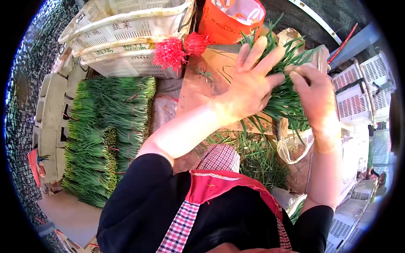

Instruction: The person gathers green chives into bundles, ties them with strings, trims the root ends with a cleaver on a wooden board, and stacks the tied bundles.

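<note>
A loose heap of long green chives lies on a brown board in front of me. Over its left side is my left hand, open, its fingers stretched out and slightly blurred. My right hand is at the right side of the heap, thumb and fingers pinched together. What they pinch, if anything, is too small to make out. At the board's far left edge are two bundles of red ties, apart from both hands.
Tied chive bundles are stacked at left. Behind them stand white crates and a red-orange bucket. Loose leaves litter the area before my apron. A plastic bag hangs near the board; more crates stand at right.
</note>
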Available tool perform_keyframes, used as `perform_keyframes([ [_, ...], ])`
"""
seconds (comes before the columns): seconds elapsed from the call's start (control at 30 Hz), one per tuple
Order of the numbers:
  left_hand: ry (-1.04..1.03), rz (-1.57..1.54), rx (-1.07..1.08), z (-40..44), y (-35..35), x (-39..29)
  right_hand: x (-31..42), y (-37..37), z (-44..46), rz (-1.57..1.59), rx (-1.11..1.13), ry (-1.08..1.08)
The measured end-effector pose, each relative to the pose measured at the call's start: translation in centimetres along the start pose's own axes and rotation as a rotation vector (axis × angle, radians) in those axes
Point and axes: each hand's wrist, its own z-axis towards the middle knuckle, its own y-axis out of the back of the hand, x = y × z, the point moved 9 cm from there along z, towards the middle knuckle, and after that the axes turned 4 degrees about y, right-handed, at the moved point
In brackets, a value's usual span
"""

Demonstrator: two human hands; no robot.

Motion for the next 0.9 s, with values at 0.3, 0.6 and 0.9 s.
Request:
perform_keyframes([
  [0.3, 0.116, 0.106, -0.017, 0.5, -4.1, 3.9, -7.6, -3.5, 1.1, 0.049, 0.013, -0.22],
  [0.6, 0.197, 0.027, 0.026, 0.6, -4.9, 4.5, -9.9, -6.2, 1.9, 0.299, 0.117, -0.354],
  [0.9, 0.202, 0.023, 0.038, 0.4, -7.1, 5.3, -1.4, -2.1, 0.8, -0.525, -0.089, 0.293],
])
